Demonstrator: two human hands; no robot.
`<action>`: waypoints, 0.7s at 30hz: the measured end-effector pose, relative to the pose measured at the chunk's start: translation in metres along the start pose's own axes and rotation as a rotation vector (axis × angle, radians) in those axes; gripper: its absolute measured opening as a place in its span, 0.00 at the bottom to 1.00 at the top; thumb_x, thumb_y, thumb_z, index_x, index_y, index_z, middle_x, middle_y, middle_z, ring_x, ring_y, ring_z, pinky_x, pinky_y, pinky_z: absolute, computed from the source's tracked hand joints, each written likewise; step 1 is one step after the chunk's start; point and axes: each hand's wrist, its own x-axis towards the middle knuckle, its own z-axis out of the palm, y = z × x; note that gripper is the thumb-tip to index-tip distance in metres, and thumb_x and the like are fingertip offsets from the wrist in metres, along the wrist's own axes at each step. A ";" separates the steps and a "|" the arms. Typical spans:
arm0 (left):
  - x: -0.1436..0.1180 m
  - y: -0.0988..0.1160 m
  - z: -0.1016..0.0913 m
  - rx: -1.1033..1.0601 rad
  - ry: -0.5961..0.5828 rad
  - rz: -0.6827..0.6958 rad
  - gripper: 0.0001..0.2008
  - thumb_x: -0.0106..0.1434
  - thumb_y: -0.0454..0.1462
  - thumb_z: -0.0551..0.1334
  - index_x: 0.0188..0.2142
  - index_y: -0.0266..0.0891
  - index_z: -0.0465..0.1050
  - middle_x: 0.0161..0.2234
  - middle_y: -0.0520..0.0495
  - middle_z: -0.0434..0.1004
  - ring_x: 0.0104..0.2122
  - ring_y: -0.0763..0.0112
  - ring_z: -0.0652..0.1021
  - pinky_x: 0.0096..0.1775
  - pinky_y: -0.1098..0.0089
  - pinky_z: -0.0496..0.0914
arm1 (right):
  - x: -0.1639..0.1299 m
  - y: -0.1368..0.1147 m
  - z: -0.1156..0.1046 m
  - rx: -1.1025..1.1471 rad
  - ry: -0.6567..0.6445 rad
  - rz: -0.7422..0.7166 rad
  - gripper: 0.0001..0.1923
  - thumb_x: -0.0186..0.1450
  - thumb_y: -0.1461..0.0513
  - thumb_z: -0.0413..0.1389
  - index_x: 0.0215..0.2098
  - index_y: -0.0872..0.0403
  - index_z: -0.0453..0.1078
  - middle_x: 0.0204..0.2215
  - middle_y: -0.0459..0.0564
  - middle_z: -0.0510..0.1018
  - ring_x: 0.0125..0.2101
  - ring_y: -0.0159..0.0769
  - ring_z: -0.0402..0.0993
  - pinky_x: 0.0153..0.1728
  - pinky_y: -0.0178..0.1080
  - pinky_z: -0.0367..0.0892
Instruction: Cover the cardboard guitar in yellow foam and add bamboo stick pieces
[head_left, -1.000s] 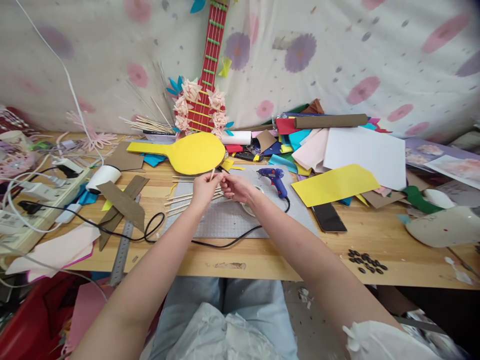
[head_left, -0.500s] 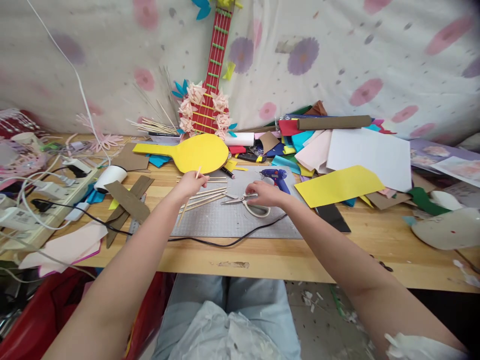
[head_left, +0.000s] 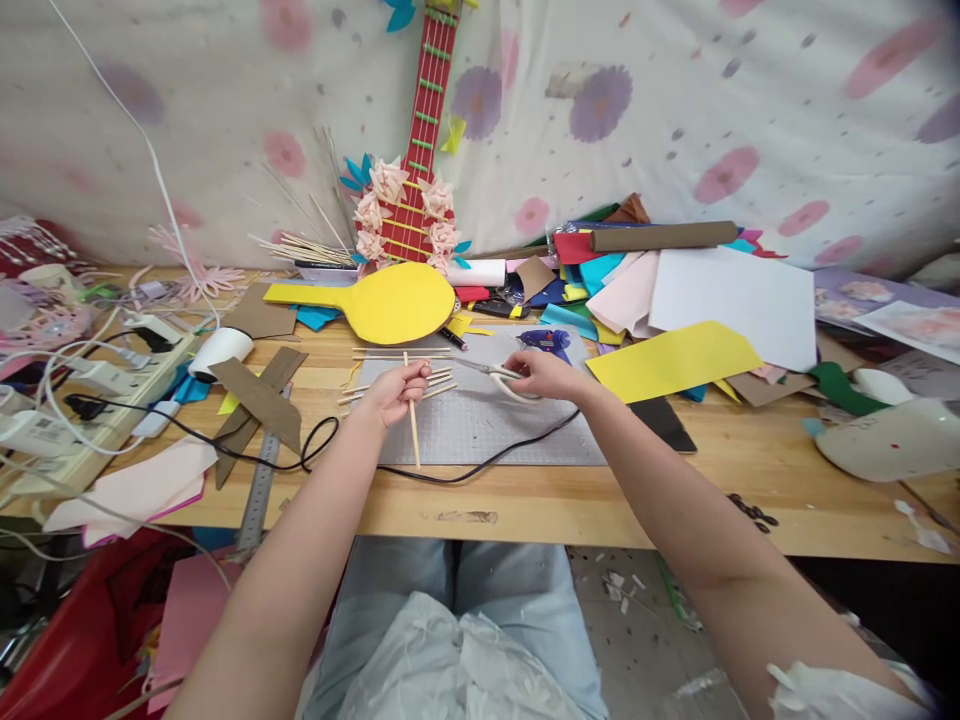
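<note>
- The left hand (head_left: 399, 393) has its fingers (head_left: 417, 381) closed around a thin wooden stick (head_left: 414, 432), gripping it nearer its far end.
- That stick's long axis runs from the back of the bench (head_left: 555, 520) toward the person, its near end slightly farther right than its far end; whether it touches the cutting mat (head_left: 480, 430) below, I cannot tell.
- The right hand (head_left: 546, 375) holds scissors (head_left: 491, 370), fingers curled at the pale handles; how they sit in the loops is partly hidden.
- The scissors point left and slightly away from the person, toward the left hand, with their tips well apart from the held stick; the blade gap is too small to judge.
- Several loose sticks (head_left: 442, 389) lie around and behind the left hand, mostly pointing left to right, across the held one.
- A blue glue gun (head_left: 546, 342) lies just behind the right hand.
</note>
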 end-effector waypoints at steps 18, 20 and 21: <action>0.018 -0.026 -0.017 -0.293 0.006 0.115 0.12 0.65 0.28 0.46 0.26 0.34 0.60 0.19 0.54 0.60 0.11 0.89 0.54 0.10 0.88 0.44 | 0.032 -0.047 0.046 -0.027 0.185 -0.237 0.16 0.53 0.51 0.60 0.29 0.52 0.62 0.33 0.54 0.71 0.40 0.44 0.67 0.36 0.39 0.56; 0.017 -0.026 -0.015 -0.257 0.024 0.123 0.12 0.64 0.27 0.46 0.26 0.34 0.60 0.19 0.54 0.59 0.11 0.90 0.53 0.10 0.88 0.44 | 0.034 -0.048 0.047 -0.014 0.173 -0.229 0.17 0.52 0.51 0.60 0.29 0.52 0.62 0.33 0.54 0.71 0.41 0.45 0.66 0.36 0.39 0.56; 0.017 -0.026 -0.013 -0.244 0.031 0.129 0.12 0.63 0.26 0.46 0.26 0.34 0.61 0.19 0.55 0.59 0.11 0.89 0.52 0.10 0.87 0.43 | 0.034 -0.047 0.048 -0.014 0.162 -0.222 0.17 0.51 0.50 0.61 0.30 0.51 0.62 0.33 0.54 0.71 0.42 0.46 0.65 0.36 0.39 0.56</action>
